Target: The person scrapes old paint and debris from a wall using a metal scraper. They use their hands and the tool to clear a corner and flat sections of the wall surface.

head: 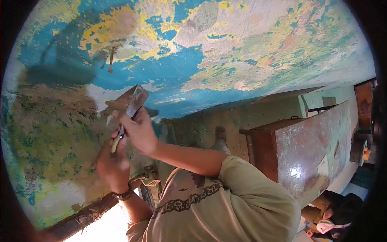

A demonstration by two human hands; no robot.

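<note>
My left hand [113, 165], with a dark bracelet at its wrist, grips the pale handle of a scraper [115, 144]. My right hand [139, 130] is just above it, closed around a flat, smeared metal blade [137, 98] that points up toward the wall. Whether handle and blade belong to one tool or two, I cannot tell, since my fingers hide the middle. Both hands are close together in front of a wall [178, 63] with patchy, peeling blue, yellow and pinkish paint. Contact between blade and wall is unclear.
A metal peg [111, 62] sticks out of the wall. Green-stained wall [54, 136] is at left, above a bright opening with a dark frame edge [90, 211]. A worn reddish cabinet [308, 151] is at right. Another person [332, 211] is at lower right.
</note>
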